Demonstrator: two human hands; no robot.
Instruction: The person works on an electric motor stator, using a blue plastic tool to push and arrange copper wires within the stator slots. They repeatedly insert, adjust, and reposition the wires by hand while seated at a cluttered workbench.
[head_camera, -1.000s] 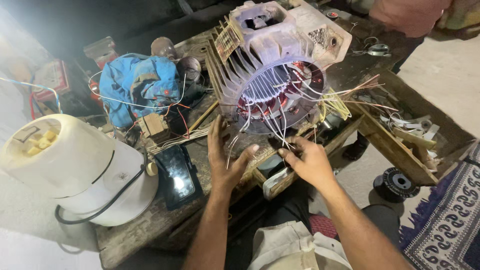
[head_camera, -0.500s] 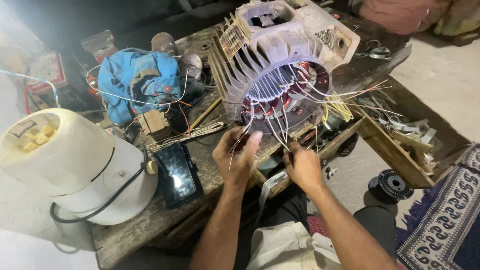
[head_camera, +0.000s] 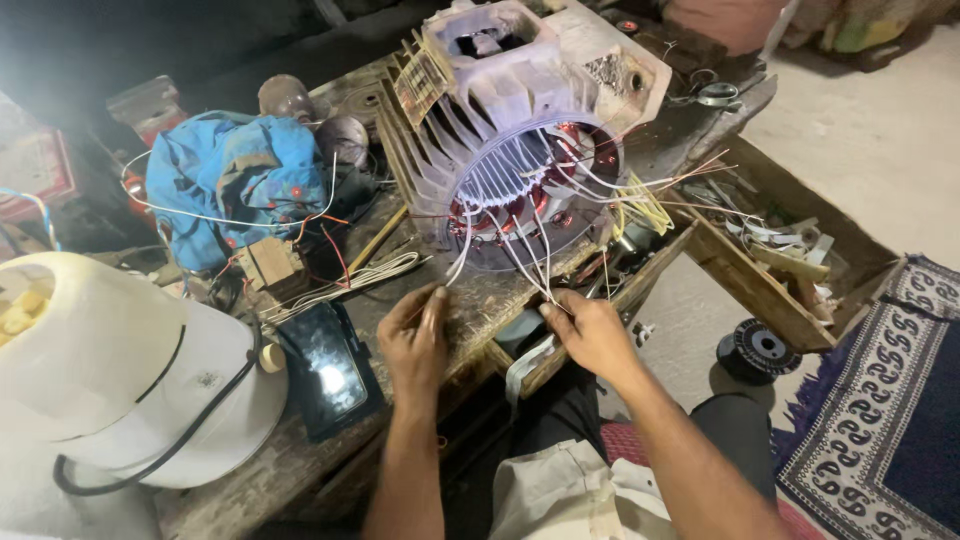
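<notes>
Finned grey motor housing tilted on its side at 12 o'clock on the worn wooden bench, open end facing down toward the hands, copper windings and many white lead wires spilling out. Left hand at 7 o'clock of the housing, fingertips pinched shut on one white lead. Right hand at 5 o'clock of it, fingers closed around a bunch of the same leads at the bench edge. Hands apart, each clamped on wire. Black phone at 9 o'clock of the left hand, just beside it. White plastic appliance with black cord farther out at 9. Blue cloth bundle at 10 o'clock. Black wire spool on the floor at 3 o'clock.
</notes>
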